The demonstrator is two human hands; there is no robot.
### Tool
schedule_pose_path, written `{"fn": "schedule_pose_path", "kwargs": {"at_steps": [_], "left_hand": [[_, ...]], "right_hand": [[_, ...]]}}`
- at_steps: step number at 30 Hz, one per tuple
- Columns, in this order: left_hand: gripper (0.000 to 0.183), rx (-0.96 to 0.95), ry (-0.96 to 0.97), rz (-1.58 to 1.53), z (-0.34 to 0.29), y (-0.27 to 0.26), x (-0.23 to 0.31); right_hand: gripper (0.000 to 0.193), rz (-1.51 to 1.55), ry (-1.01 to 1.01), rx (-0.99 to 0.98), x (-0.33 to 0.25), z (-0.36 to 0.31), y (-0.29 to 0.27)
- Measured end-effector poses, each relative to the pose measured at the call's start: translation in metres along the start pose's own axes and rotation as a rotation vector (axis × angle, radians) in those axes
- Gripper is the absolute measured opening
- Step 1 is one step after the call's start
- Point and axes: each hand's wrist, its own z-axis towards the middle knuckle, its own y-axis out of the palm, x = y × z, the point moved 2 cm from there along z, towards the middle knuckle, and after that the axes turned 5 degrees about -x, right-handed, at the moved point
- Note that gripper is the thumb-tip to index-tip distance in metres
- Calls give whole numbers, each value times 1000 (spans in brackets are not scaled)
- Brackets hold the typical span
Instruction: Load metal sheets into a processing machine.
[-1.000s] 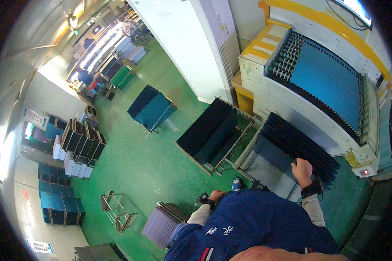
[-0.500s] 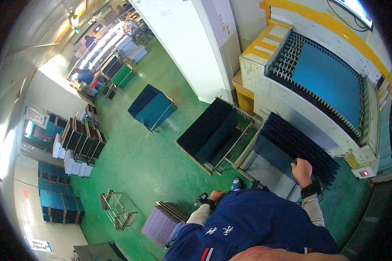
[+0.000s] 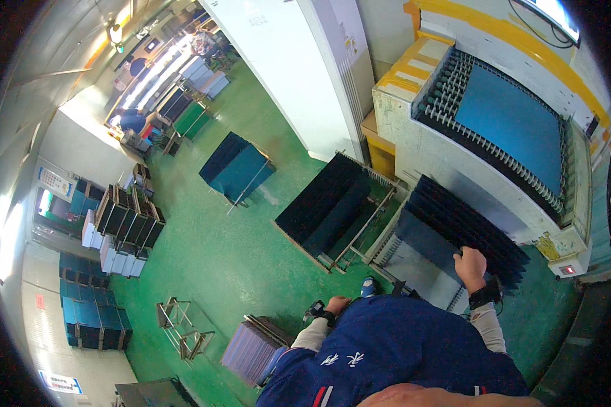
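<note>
My right hand (image 3: 470, 268) is closed on the near upper corner of a dark blue sheet (image 3: 424, 234). That sheet leans in a rack with a pale tray-like base (image 3: 417, 268), in front of several more dark sheets (image 3: 465, 220) standing in a row. Close to my body, my left hand (image 3: 337, 304) hangs low over the floor, its fingers partly hidden by my jacket. No object shows in it. Left of the rack stands a second rack (image 3: 322, 210), filled with dark sheets.
At the right, a roller conveyor machine (image 3: 421, 139) carries a blue sheet (image 3: 512, 119). A bundle of purplish sheets (image 3: 252, 349) stands near my left side. Farther off are a bare metal rack (image 3: 181, 329), a rack of blue sheets (image 3: 234, 169) and a white cabinet (image 3: 295, 74). People sit at a bright bench.
</note>
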Motion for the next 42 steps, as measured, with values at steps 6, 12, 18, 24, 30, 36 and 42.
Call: {"fn": "schedule_pose_path", "kwargs": {"at_steps": [6,12,18,24,30,36,42], "left_hand": [[46,-15,-51,-83,-7,0,12],[46,-23,-63,-159,-1,2,2],[49,0,-65,-95,2,2,1],[48,-25,-67,-137,6,0,-7],[49,-23,-19,-76,0,-2,6],[48,-18,-64,-93,5,-3,-3],[45,-54,-69,-54,-2,-5,15]], "right_hand": [[31,-3,11,-4,0,-2,0],[29,-3,0,15,1,0,2],[27,12,0,43,2,0,4],[25,4,4,28,0,0,3],[26,0,9,25,0,1,4],[27,-11,0,52,1,1,5],[28,-8,25,31,5,2,6]]}}
